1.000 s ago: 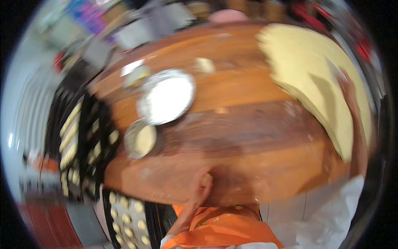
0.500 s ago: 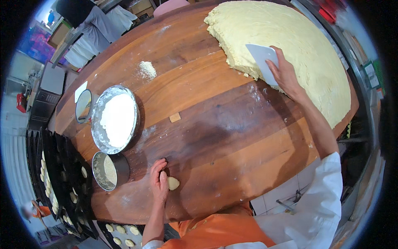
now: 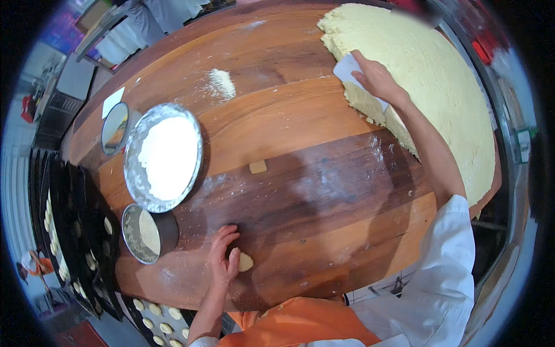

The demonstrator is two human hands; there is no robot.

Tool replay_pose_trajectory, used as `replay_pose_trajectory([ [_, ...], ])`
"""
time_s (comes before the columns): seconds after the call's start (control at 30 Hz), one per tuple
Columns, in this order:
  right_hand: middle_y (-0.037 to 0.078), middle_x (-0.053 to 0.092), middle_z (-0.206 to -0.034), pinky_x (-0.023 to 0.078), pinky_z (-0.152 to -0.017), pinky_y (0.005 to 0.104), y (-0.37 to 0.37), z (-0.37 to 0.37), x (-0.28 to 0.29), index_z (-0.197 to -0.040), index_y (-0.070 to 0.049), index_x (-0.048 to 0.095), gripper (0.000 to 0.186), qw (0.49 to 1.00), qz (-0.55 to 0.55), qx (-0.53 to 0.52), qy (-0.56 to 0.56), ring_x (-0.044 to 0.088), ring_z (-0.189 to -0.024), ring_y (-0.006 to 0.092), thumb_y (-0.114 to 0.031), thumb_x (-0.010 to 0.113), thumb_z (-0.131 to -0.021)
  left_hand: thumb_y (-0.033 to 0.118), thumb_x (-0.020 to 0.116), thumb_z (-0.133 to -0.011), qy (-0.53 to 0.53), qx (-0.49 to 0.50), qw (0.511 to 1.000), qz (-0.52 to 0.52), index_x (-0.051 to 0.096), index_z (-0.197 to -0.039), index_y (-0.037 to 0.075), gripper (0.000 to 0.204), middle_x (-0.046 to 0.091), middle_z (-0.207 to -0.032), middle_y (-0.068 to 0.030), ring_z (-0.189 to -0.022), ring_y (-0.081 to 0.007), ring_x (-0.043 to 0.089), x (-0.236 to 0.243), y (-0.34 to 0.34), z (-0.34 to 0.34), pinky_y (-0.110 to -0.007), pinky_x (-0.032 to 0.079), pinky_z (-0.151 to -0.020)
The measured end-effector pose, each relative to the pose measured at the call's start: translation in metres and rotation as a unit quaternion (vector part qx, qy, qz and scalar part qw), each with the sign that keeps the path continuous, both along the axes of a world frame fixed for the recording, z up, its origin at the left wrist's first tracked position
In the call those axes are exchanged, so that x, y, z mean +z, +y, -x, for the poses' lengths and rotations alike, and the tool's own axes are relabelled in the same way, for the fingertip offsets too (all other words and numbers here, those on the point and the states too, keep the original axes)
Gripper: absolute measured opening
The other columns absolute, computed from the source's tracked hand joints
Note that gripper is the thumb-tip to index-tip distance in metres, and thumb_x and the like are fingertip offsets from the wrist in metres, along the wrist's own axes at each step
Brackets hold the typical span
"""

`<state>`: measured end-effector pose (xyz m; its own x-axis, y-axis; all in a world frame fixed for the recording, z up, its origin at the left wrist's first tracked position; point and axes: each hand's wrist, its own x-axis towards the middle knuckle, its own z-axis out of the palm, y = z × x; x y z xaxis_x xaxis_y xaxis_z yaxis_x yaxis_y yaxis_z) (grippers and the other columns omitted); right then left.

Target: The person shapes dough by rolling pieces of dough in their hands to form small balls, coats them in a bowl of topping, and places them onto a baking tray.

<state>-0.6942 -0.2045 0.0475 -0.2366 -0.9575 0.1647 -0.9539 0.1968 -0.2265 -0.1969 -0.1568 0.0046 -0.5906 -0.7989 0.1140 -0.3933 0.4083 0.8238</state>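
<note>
Left hand flat on the worktop near its front edge, fingers loosely curled against a small dough piece, touching its left side, not clamped round it. Right hand stretched far out to the right, closed on a white scraper, blade pressed into the near-left edge of a big pale dough slab covering the worktop's far right corner. Hands well apart, one at each end of the board. Left of centre, a round metal pan of flour; just below it, near the left hand, a smaller tin with flour inside. Beside the pan's upper left, a tilted round metal lid or dish. A loose flour heap farther back, and a tiny square dough scrap near the middle, clear of both hands. Along the left and front-left edge, dark trays with rows of small pale dough rounds. Orange apron and white sleeve at the lower edge.
</note>
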Motion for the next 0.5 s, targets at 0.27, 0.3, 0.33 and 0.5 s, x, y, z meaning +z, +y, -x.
replay_pose_trajectory([
  [0.27, 0.028, 0.056, -0.092, 0.043, -0.073, 0.0445, 0.012, -0.004, 0.017, -0.109, -0.001, 0.041, 0.035, 0.999, -0.023, 0.004, -0.032, 0.055, -0.090, 0.0393, -0.019, 0.053, -0.082, 0.008, 0.052, -0.080, 0.054, 0.010, 0.998, 0.009, 0.057, -0.097, 0.000, 0.020, 0.056, -0.107, -0.0142, -0.106, -0.0280, 0.050, -0.004, -0.004, 0.002, -0.036, 0.037, -0.092],
  [0.3, 0.027, 0.056, -0.092, 0.044, -0.073, 0.0432, 0.017, -0.013, 0.018, -0.109, -0.001, 0.042, 0.034, 0.999, 0.000, 0.018, -0.032, 0.055, -0.091, 0.0380, -0.020, 0.053, -0.083, 0.009, 0.052, -0.081, 0.065, 0.010, 0.998, 0.014, 0.057, -0.098, 0.000, 0.020, 0.056, -0.107, -0.0140, -0.106, -0.0277, 0.051, -0.006, -0.005, 0.001, -0.036, 0.037, -0.092],
  [0.33, 0.027, 0.057, -0.092, 0.045, -0.073, 0.0418, 0.026, -0.031, 0.026, -0.109, -0.001, 0.042, 0.034, 0.995, 0.025, 0.015, -0.092, 0.056, -0.090, 0.0361, -0.021, 0.053, -0.084, 0.009, 0.052, -0.081, 0.076, 0.019, 0.997, 0.014, 0.057, -0.099, 0.000, 0.021, 0.056, -0.108, -0.0140, -0.106, -0.0275, 0.051, -0.010, -0.006, 0.001, -0.035, 0.037, -0.092],
  [0.5, 0.021, 0.059, -0.093, 0.047, -0.071, 0.0361, 0.062, -0.089, 0.078, -0.109, 0.002, 0.042, 0.037, 0.991, 0.028, -0.039, -0.124, 0.061, -0.081, 0.0237, -0.025, 0.052, -0.086, 0.012, 0.052, -0.083, 0.121, 0.058, 0.991, 0.006, 0.054, -0.105, 0.000, 0.025, 0.055, -0.110, -0.0140, -0.106, -0.0263, 0.050, -0.016, 0.000, -0.009, -0.034, 0.037, -0.092],
])
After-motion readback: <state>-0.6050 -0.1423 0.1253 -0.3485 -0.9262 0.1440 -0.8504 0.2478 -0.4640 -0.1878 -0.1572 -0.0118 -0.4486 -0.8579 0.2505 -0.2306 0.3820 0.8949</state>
